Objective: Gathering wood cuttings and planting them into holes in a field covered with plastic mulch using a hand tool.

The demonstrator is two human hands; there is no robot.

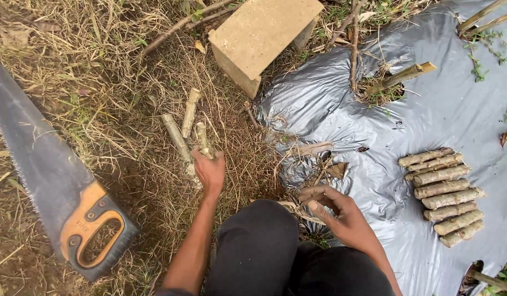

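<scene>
My left hand (pixel 209 171) is clenched round a short stick (pixel 203 140), at eleven o'clock from my knee, on dry grass. It looks light, stiff and rough-barked, pale green-brown; I'd grip it mid-length. My right hand (pixel 341 215) hangs loose, holding nothing, near the plastic sheet (pixel 456 115).

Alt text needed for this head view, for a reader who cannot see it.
The left hand grips a short cut stick on dry grass, beside two more. The right hand hovers empty near a grey plastic sheet bearing stacked stick pieces; a handsaw lies left.
</scene>
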